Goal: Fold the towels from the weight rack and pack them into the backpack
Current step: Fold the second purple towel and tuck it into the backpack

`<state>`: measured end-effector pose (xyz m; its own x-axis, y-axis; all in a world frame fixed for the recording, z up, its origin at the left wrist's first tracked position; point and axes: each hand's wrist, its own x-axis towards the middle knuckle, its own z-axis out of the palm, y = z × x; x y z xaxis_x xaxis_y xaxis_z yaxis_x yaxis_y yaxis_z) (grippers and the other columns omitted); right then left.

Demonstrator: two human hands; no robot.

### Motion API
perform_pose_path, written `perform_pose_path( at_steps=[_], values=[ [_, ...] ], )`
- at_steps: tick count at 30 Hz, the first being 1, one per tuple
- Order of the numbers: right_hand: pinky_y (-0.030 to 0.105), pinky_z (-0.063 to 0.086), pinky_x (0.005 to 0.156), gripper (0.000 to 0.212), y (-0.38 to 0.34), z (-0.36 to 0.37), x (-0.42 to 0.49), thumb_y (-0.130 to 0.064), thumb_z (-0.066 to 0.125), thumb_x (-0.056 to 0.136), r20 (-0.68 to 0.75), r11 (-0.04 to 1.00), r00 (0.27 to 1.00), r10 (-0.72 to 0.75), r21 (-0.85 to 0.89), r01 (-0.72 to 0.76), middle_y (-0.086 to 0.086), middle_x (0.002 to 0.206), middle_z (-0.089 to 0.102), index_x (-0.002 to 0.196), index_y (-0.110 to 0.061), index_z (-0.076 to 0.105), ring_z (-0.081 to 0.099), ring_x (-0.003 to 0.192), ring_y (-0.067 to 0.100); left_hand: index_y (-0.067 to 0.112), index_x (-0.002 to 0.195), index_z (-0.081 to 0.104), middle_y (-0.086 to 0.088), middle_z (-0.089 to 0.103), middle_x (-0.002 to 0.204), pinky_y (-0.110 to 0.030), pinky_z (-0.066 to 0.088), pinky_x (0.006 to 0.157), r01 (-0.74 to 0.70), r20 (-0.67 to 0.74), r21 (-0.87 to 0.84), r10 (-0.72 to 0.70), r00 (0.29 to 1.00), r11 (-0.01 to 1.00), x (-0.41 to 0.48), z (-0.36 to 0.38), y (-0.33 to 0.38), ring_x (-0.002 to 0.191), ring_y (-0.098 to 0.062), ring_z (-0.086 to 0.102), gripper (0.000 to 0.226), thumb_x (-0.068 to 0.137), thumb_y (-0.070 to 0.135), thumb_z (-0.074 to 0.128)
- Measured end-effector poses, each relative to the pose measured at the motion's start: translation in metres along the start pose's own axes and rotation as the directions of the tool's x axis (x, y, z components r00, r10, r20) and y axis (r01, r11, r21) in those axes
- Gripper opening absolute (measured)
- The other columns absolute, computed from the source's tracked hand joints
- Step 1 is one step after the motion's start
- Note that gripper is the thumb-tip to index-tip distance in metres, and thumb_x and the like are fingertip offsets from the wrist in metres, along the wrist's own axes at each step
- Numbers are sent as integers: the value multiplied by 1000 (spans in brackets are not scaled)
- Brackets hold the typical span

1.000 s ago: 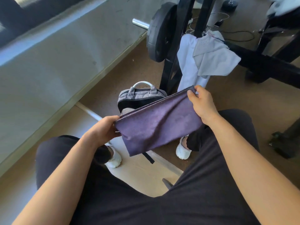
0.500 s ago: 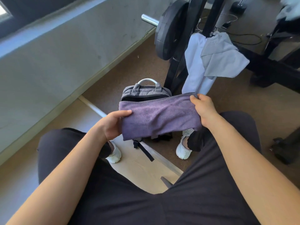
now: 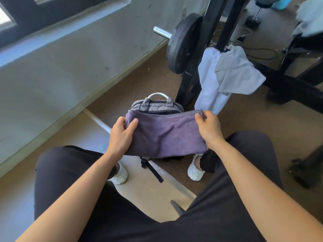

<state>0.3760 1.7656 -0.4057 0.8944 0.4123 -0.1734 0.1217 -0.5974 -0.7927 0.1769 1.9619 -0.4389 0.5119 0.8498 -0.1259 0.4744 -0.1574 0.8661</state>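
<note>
A folded purple towel is stretched between my hands, just in front of the grey backpack. My left hand grips its left end and my right hand pinches its upper right corner. The backpack stands upright on the floor between my feet, its top open and its lower part hidden by the towel. A white towel and a pale grey towel hang on the black weight rack behind it.
A black weight plate sits on a bar on the rack at the left. The wall runs along the left. More black frame beams lie at the right, with cables on the floor behind. Another pale cloth lies at the top right.
The purple towel was slanted and hanging looser; now it is level, folded narrower and held closer over the backpack's opening. My left hand has shifted up onto its left end.
</note>
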Motion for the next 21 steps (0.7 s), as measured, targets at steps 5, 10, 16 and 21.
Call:
perform_pose_path(
  at_steps=[5, 10, 16, 21],
  values=[
    [41, 50, 76, 20, -11, 20, -17, -30, 54, 103, 132, 980, 991, 4, 195, -30, 14, 96, 62, 96, -11, 59, 58, 85, 23, -2, 94, 49, 0, 51, 84, -43, 48, 76, 37, 171, -232, 3, 985, 972, -14, 12, 13, 79, -12, 50, 57, 87, 52, 64],
    [40, 49, 77, 25, -19, 40, -36, -32, 56, 101, 289, 965, 952, -105, 261, 28, 26, 104, 60, 104, -7, 58, 57, 84, 22, -3, 94, 47, -4, 51, 86, -48, 47, 71, 57, 291, -282, 29, 956, 958, -24, 22, 21, 80, -17, 50, 64, 88, 59, 61],
    [47, 50, 99, 29, -25, 57, -51, -34, 54, 103, 447, 935, 884, -137, 352, -33, 20, 115, 64, 117, -9, 57, 64, 109, 28, 16, 93, 56, 0, 59, 84, -22, 49, 65, 15, 467, -316, 142, 873, 949, -35, 28, 27, 77, -10, 59, 23, 108, 34, 52],
    [27, 54, 93, 44, -23, 53, -51, -28, 74, 91, 516, 913, 848, -119, 392, -111, 12, 116, 66, 123, -8, 52, 67, 106, 13, 12, 106, 64, -8, 66, 78, -29, 53, 60, 276, 642, -399, 51, 765, 874, -28, 17, 27, 64, -21, 64, 42, 107, 42, 35]
  ],
)
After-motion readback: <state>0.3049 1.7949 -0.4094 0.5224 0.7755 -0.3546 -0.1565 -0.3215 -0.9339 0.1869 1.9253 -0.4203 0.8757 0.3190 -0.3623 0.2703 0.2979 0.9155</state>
